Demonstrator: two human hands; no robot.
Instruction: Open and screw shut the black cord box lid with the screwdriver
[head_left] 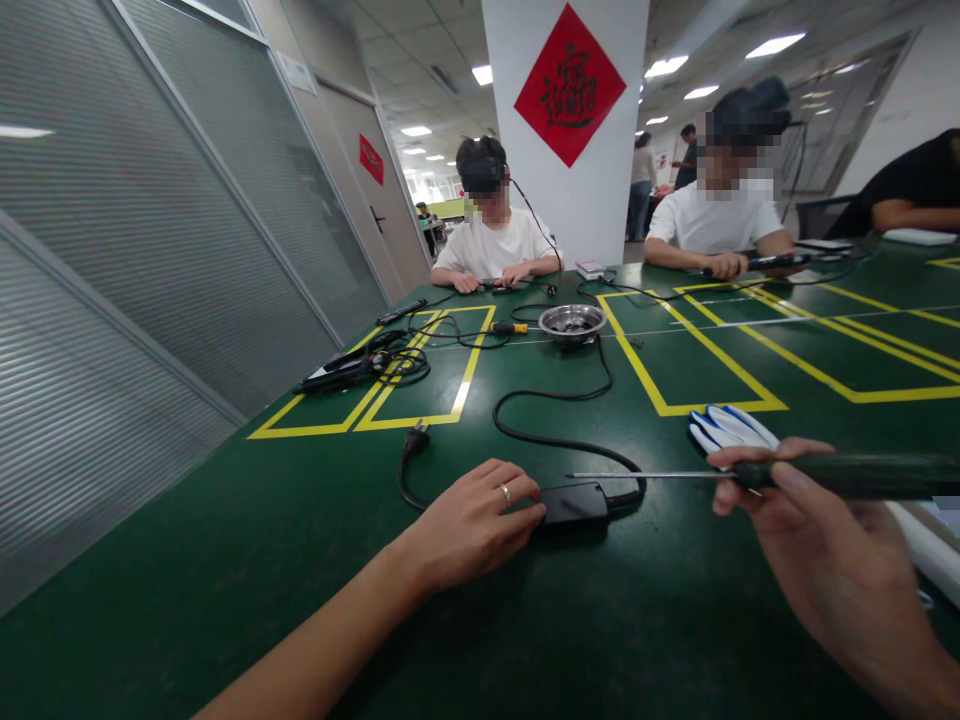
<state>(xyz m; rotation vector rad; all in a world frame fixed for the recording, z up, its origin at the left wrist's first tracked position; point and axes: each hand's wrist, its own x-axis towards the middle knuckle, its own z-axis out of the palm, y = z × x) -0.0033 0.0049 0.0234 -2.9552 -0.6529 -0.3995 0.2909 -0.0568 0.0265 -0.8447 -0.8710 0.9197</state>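
My left hand [480,515] is closed on the near left end of a black power adapter [576,503], which lies flat on the green table [300,560]. A black cord [525,432] leaves the adapter's right end and curves back across the table. From under my left hand another length runs to a black plug [417,437]. In my right hand [817,540] is a screwdriver [847,475] with a dark handle, held level. Its thin metal shaft points left, and the tip appears above the adapter's far edge. I cannot tell whether it touches.
A metal bowl [572,322] holds small dark items, beside a yellow-handled screwdriver [510,328]. White-and-blue gloves [727,430] lie beyond my right hand. Coiled cables [390,360] sit at the left edge. Two people in white shirts [495,245] work across the table.
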